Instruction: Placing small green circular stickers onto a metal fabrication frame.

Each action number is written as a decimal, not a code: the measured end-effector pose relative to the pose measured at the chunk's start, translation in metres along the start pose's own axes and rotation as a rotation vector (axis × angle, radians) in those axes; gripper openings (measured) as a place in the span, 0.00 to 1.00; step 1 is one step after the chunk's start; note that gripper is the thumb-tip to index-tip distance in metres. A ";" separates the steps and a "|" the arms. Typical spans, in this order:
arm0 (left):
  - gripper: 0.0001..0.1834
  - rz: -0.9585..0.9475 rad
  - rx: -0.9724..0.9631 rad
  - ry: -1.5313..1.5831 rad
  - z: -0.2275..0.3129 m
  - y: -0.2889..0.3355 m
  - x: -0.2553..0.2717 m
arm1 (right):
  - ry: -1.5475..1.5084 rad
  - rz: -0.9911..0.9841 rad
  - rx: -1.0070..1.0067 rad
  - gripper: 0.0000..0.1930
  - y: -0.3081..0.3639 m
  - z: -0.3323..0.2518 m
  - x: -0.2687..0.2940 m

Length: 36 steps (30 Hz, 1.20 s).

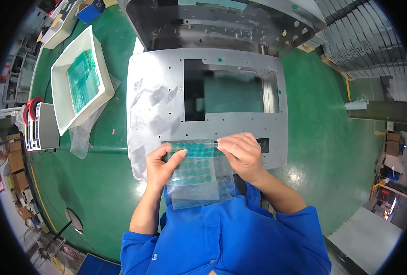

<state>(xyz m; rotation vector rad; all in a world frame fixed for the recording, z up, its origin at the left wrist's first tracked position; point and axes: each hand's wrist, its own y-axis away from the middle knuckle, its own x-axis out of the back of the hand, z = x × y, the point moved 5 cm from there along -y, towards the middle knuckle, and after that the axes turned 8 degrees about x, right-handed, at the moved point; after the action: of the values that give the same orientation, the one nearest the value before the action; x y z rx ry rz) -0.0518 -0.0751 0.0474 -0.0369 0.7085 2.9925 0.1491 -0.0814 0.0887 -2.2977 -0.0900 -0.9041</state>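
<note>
Left hand (pixel 163 161) and right hand (pixel 241 151) pinch a clear sheet (pixel 198 172) dotted with rows of round teal stickers.

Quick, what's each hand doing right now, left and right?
Left hand: closed on the left edge of the clear sheet of green dots.
Right hand: pinching the sheet's top edge.

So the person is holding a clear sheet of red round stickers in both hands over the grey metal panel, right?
Not quite. The head view shows the round stickers are teal green, not red. The rest stands: both the left hand and right hand hold the clear sheet over the grey metal panel.
</note>
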 end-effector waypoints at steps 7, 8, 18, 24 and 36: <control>0.05 0.091 0.040 0.122 -0.012 -0.007 0.012 | -0.291 -0.025 -0.487 0.02 0.003 0.055 -0.012; 0.05 0.097 0.031 0.152 -0.012 -0.008 0.014 | -0.284 -0.081 -0.564 0.02 0.004 0.070 -0.014; 0.05 0.152 0.059 0.213 -0.023 -0.005 0.029 | -0.061 -0.298 -0.552 0.02 -0.002 0.088 -0.027; 0.04 0.156 0.079 0.208 -0.024 -0.008 0.030 | 0.004 -0.304 -0.560 0.02 -0.004 0.087 -0.026; 0.04 0.157 0.054 0.228 -0.024 -0.008 0.032 | 0.127 -0.284 -0.494 0.02 -0.007 0.080 -0.027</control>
<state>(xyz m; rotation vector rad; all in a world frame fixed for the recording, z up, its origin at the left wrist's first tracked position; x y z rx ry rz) -0.0829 -0.0766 0.0213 -0.3399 0.8508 3.1490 0.1734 -0.0233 0.0314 -2.7167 -0.1549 -1.3364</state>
